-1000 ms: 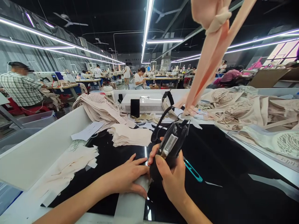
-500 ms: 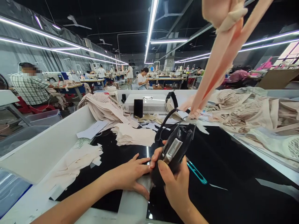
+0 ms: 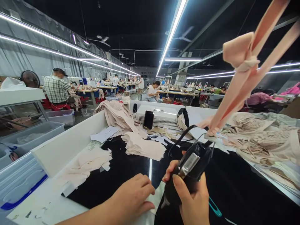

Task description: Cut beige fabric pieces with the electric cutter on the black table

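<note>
My right hand (image 3: 191,195) is wrapped around a black corded handheld tool (image 3: 189,167) with a shiny metal lever plate on its side. The thumb presses at the plate's lower end. Peach fabric strips (image 3: 231,93), knotted together, run from the top of the tool up out of view. Left of the tool, my left hand (image 3: 133,197) is held palm down, fingers bent and thumb apart, with nothing visible in it. Pale translucent material (image 3: 158,195) lies beside its fingertips, partly hidden by the hand and the tool. Whatever is under the tool's lower end is hidden.
A stack of pale fabric pieces (image 3: 144,147) lies ahead on the black tabletop (image 3: 112,181). More cut pieces (image 3: 89,167) are at left, and beige garments (image 3: 264,134) are heaped at right. Teal thread snips (image 3: 214,207) lie beside my right hand. A white box (image 3: 161,117) stands behind.
The view has swung left and tilted up. My left hand's outstretched fingers have drawn in and bent, and they sit farther from the tool. The right hand keeps its hold.
</note>
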`<state>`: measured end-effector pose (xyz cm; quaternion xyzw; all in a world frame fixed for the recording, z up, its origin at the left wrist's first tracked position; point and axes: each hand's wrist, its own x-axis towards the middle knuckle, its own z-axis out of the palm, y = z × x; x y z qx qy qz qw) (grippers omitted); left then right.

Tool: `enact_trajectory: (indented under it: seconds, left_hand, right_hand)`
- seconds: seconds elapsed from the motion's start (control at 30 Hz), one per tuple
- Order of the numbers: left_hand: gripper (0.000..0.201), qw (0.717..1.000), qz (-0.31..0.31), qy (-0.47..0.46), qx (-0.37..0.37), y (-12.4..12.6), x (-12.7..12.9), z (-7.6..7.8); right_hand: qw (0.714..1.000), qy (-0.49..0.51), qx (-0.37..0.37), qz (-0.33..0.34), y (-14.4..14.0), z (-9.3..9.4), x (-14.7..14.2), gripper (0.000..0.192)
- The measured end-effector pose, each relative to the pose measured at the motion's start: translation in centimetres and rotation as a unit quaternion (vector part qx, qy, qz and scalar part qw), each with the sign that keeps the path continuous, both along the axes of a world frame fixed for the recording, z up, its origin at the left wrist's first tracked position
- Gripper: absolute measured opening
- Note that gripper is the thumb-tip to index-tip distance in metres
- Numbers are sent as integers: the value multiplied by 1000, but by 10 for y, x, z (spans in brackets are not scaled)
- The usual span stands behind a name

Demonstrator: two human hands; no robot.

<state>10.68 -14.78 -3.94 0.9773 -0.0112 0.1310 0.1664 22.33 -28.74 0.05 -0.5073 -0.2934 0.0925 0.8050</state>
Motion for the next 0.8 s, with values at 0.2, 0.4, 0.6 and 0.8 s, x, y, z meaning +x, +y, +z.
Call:
enact_trajectory:
  seconds: [0.2, 0.4, 0.6, 0.8]
  left_hand:
    - [19, 986, -5, -44, 162, -14, -20, -39]
    - [21, 984, -23, -106, 139, -6, -24, -36]
    - [15, 991, -106, -36, 73, 16, -36, -10]
    - [40, 995, -100, -14, 14, 25, -40, -5]
  right_hand:
    - [999, 10, -34, -29, -6, 25, -4, 52]
    - [991, -46, -88, -95, -5, 34, -5, 46]
    - [989, -54, -81, -113, 0, 32, -14, 36]
    - [996, -21, -39, -76, 1, 26, -19, 34]
